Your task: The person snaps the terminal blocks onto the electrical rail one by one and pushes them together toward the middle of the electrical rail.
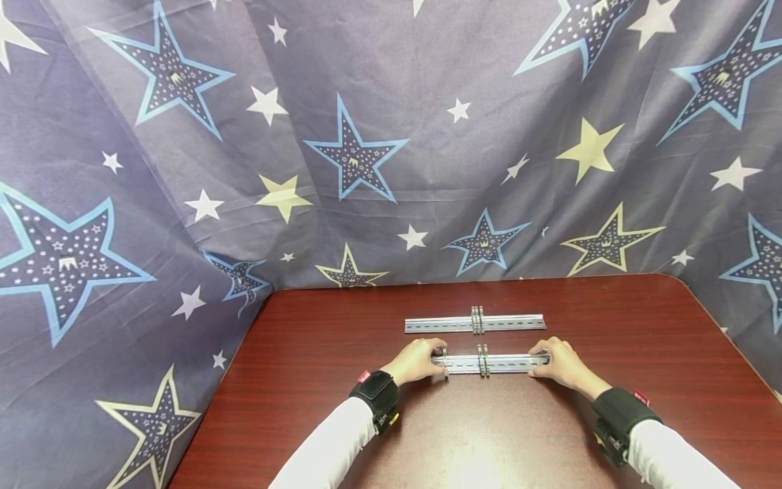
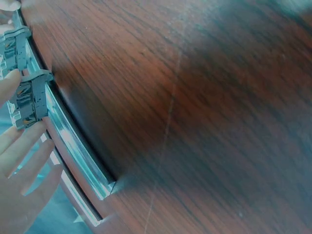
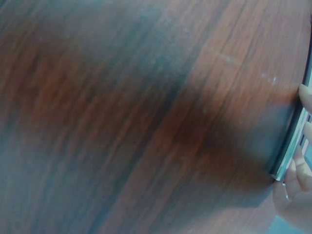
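Observation:
Nearer to me on the table lies a slotted metal DIN rail (image 1: 464, 365), with thin grey terminal blocks (image 1: 483, 360) standing across its middle. My left hand (image 1: 418, 360) is at the left part of this rail. Its thumb and fingers pinch another grey terminal block (image 2: 33, 100), which sits across the rail a little in from the end. At the opposite end, my right hand (image 1: 562, 363) grips the rail (image 3: 291, 141) between thumb and fingers. Behind it lies a second DIN rail (image 1: 440, 325), roughly parallel, also carrying several terminal blocks (image 1: 477, 320) near its middle.
The reddish-brown wooden table (image 1: 318, 367) has a rounded far right corner. A grey cloth with stars (image 1: 379, 75) hangs behind and to the sides of it. Each wrist wears a black strap (image 1: 374, 394) with a camera.

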`<state>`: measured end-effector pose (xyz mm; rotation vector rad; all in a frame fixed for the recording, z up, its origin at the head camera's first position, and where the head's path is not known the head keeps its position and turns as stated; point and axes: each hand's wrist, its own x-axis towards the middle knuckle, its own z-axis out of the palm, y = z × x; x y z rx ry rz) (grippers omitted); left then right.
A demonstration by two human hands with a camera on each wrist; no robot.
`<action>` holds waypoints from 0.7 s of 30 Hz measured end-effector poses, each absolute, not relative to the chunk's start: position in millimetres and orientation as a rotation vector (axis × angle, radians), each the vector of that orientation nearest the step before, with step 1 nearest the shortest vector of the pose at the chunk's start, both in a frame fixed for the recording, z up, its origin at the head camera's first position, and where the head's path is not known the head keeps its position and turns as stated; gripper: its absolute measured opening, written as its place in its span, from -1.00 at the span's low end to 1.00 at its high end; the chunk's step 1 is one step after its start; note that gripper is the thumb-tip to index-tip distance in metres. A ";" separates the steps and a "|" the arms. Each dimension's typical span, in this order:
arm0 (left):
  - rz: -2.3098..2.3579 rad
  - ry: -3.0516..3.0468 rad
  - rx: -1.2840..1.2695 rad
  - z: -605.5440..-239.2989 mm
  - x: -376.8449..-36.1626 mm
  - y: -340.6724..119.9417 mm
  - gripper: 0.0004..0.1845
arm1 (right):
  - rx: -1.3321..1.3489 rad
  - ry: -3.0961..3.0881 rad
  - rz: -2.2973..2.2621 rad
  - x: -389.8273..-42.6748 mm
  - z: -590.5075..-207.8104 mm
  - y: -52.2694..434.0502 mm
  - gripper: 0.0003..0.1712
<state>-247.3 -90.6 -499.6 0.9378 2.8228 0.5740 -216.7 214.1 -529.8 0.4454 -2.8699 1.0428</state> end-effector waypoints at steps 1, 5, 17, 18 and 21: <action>0.583 2.821 0.943 -499.8 -247.4 -90.1 -0.47 | 0.445 -2.871 1.043 -216.6 -529.7 214.1 -0.63; 0.625 2.802 0.948 -499.4 -246.7 -87.2 -0.46 | 0.444 -2.870 1.039 -216.5 -529.5 214.0 -0.63; 0.625 2.796 0.936 -499.2 -246.6 -70.3 -0.45 | 0.447 -2.857 1.029 -217.5 -530.8 214.5 -0.63; 0.624 2.798 0.933 -499.6 -246.8 -68.9 -0.45 | 0.446 -2.858 1.028 -217.6 -531.2 214.7 -0.63; 0.620 2.799 0.932 -499.8 -246.5 -64.6 -0.45 | 0.444 -2.861 1.026 -217.7 -532.3 215.0 -0.63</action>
